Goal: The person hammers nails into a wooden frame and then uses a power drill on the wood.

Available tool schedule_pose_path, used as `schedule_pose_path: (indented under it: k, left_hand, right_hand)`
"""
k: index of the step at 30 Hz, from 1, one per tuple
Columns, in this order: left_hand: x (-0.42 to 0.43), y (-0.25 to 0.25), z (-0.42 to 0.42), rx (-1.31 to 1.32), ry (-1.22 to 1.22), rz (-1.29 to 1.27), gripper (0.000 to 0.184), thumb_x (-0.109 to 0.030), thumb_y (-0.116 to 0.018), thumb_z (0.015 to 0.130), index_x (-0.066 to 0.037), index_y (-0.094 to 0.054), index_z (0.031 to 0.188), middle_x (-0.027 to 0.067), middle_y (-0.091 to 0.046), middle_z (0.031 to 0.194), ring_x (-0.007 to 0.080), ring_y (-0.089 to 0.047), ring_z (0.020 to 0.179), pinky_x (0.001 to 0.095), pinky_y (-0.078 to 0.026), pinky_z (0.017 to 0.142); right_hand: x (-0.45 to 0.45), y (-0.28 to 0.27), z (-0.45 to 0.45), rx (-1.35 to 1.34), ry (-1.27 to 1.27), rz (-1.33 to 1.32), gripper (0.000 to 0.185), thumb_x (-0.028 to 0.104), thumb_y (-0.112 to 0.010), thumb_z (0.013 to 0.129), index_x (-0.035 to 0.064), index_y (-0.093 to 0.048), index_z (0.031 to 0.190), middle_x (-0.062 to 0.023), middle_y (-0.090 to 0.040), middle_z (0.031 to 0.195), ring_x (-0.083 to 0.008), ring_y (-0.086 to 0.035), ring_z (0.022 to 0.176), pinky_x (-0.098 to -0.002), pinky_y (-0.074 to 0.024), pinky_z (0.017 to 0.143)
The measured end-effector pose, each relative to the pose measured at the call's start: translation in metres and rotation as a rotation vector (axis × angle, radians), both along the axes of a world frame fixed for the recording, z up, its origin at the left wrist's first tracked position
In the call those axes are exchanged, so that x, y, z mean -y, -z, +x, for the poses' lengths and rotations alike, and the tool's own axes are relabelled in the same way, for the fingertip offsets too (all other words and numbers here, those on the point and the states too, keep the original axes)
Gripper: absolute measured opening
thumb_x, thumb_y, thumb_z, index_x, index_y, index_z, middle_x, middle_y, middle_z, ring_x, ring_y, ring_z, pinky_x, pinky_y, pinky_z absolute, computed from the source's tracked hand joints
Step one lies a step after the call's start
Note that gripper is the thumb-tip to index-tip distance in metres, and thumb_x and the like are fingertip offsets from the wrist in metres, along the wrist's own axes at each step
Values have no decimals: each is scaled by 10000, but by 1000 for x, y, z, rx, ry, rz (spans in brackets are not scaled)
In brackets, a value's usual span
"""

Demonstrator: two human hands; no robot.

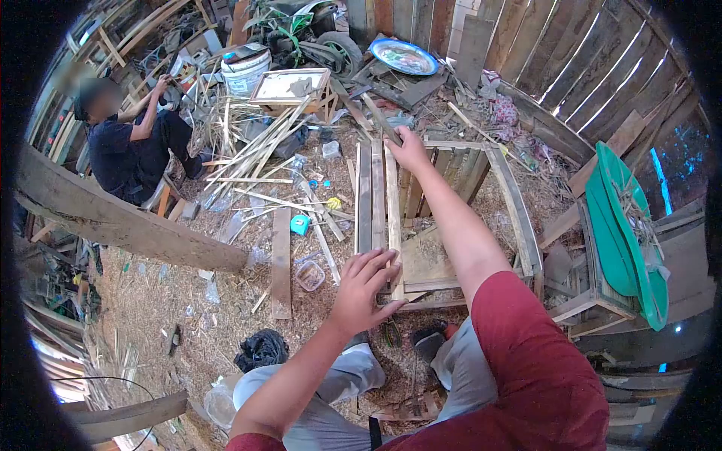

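Observation:
A wooden frame made of slats stands on the ground before me. Along its left side run upright boards, among them a pale slat and a darker plank. My left hand lies open with fingers spread over the near end of the pale slat. At the far end, my right hand closes around a short greyish wood strip, which slants up and to the left. Part of the strip is hidden under the fingers.
A person sits at the left near loose wood strips. A slanting beam crosses the left. On the ground lie a teal tape measure and a plastic tub. A green basin stands at right.

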State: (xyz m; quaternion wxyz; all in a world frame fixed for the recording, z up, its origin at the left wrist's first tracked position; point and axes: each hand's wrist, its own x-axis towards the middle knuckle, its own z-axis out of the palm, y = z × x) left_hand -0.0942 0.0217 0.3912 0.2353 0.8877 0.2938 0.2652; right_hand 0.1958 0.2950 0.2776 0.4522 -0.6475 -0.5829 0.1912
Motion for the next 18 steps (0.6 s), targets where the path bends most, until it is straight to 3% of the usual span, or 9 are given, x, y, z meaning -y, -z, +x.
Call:
schedule_pose_path:
  k: [12,18]
  left_hand:
    - [0,-3,-1,5,5,-3,619,-315,-851,776,-94,-641,1315,125,-576,1465,386,-486,1395,547,-358,1154]
    - [-1,3,0,24,-1,-19,671,-337,-868,758,-100,-644,1344,123,-573,1477,386,-485,1397,543,-352,1164]
  right_hand:
    - [5,-9,-2,29,13,-42,423,341,-768,881,64,-670,1185,-222,-735,1066,-418,-698,1020,-484,-541,858]
    - [2,-6,0,94,12,-47,452,341,-766,876,67,-667,1222,-211,-735,1119,-419,-695,1058,-476,-548,912]
